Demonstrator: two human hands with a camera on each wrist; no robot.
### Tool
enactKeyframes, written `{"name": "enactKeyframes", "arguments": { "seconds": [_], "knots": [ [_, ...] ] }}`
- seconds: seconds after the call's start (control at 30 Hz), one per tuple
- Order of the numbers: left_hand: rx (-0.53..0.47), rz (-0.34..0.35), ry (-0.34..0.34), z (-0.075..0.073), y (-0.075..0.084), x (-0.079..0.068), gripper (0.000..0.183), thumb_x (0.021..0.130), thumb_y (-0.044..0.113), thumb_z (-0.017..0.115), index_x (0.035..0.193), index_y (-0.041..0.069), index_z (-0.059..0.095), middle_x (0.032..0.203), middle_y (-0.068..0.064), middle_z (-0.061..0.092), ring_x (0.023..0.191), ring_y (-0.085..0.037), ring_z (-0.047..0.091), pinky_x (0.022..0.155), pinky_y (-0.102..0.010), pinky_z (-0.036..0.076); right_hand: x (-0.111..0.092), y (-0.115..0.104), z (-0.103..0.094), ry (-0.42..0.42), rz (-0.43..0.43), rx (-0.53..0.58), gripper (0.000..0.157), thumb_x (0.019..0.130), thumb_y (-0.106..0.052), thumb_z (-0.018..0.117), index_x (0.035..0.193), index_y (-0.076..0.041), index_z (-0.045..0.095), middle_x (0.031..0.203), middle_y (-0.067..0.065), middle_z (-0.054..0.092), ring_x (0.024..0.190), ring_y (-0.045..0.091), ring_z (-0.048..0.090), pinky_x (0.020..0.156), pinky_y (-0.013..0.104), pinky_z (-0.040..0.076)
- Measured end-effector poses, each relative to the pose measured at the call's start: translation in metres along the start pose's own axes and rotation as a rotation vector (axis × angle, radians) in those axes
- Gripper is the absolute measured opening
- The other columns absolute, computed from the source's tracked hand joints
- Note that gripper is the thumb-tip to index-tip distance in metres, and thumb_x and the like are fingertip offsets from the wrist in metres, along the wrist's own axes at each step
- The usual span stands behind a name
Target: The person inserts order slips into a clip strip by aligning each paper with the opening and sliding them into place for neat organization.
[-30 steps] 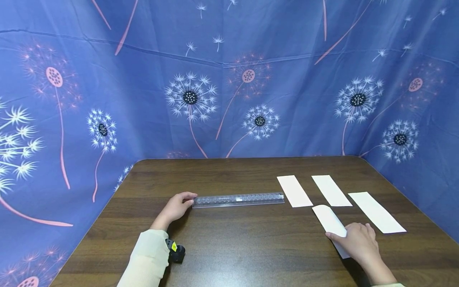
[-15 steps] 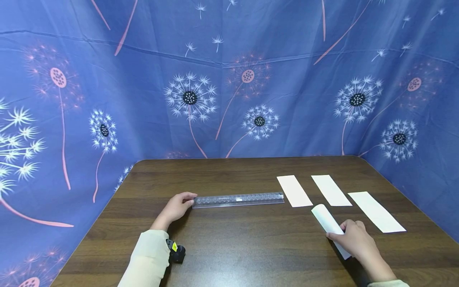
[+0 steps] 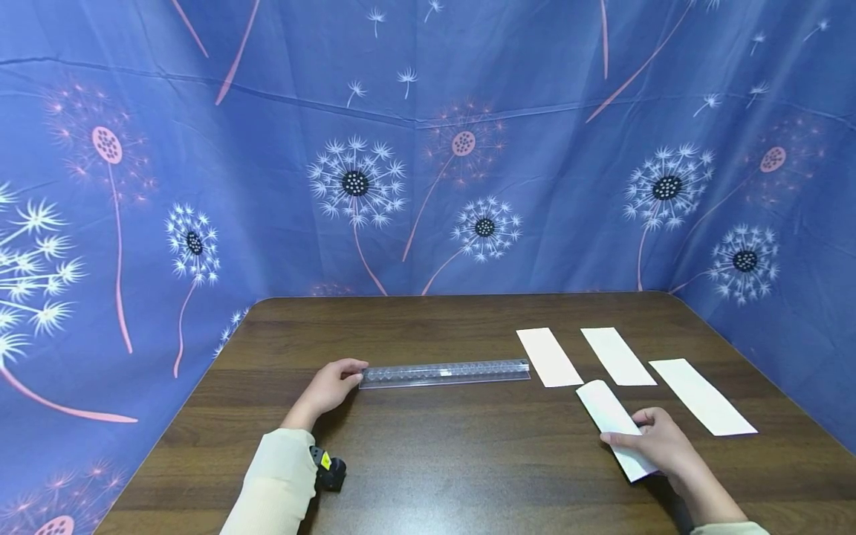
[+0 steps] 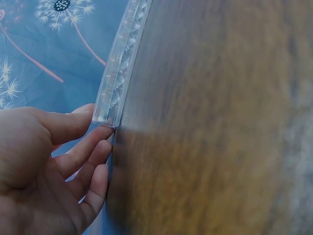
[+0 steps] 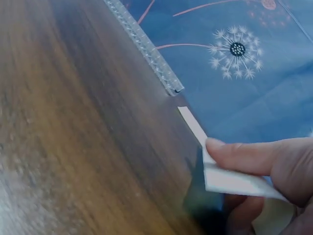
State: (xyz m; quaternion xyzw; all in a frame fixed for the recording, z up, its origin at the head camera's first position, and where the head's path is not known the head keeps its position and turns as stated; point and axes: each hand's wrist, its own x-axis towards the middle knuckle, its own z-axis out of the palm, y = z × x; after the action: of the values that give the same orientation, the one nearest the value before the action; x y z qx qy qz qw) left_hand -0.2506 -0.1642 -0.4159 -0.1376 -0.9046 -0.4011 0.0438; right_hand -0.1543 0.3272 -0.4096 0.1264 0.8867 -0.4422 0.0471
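A long, narrow clear plastic case point(image 3: 444, 373) with a row of rounded bumps lies across the middle of the wooden table. My left hand point(image 3: 331, 386) holds its left end; in the left wrist view the thumb is on one side and the index fingertip at the lower corner of the case point(image 4: 117, 83). With thumb and fingers my right hand point(image 3: 665, 443) pinches a white paper strip point(image 3: 611, 416) by its right side. That strip is tilted off the tabletop and slightly bent, as the right wrist view shows of the paper point(image 5: 234, 181). Some right fingers are hidden behind it.
Three more white paper strips lie flat at the right: one point(image 3: 550, 357) near the case's right end, another point(image 3: 618, 357) beside it, and a third point(image 3: 702, 396) farther right. The table point(image 3: 435, 461) has a blue patterned cloth point(image 3: 568, 148) behind it.
My right hand has lifted the near paper strip's right side off the table, turned it, and shifted it slightly left. The left hand and the plastic case have not moved.
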Motion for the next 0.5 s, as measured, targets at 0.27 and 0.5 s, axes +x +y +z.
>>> {"name": "enactKeyframes", "arguments": {
  "seconds": [0.27,0.5],
  "knots": [
    [-0.088,-0.081,0.003,0.0005,-0.0023,0.0017,0.021,0.09,-0.002,0.056,0.11,-0.004,0.065,0.107,-0.016,0.063,0.092,-0.027,0.06,0.074,-0.037,0.052,-0.0035,0.0045,-0.0013,-0.029,0.072,0.165,0.045,0.077,-0.034,0.076,0.078,-0.009,0.038,0.061,-0.006,0.029,0.052,0.008,0.03,0.044,0.021,0.03],
    [-0.14,-0.106,0.011,0.002,-0.0026,0.0029,0.02,0.09,-0.005,0.055,0.108,-0.007,0.064,0.106,-0.018,0.063,0.091,-0.028,0.061,0.069,-0.034,0.054,-0.0009,0.0084,-0.0022,-0.065,0.102,0.223,0.049,0.083,-0.037,0.07,0.113,0.0,0.063,0.128,0.032,0.045,0.105,0.039,0.047,0.081,0.048,0.047]
  ]
}}
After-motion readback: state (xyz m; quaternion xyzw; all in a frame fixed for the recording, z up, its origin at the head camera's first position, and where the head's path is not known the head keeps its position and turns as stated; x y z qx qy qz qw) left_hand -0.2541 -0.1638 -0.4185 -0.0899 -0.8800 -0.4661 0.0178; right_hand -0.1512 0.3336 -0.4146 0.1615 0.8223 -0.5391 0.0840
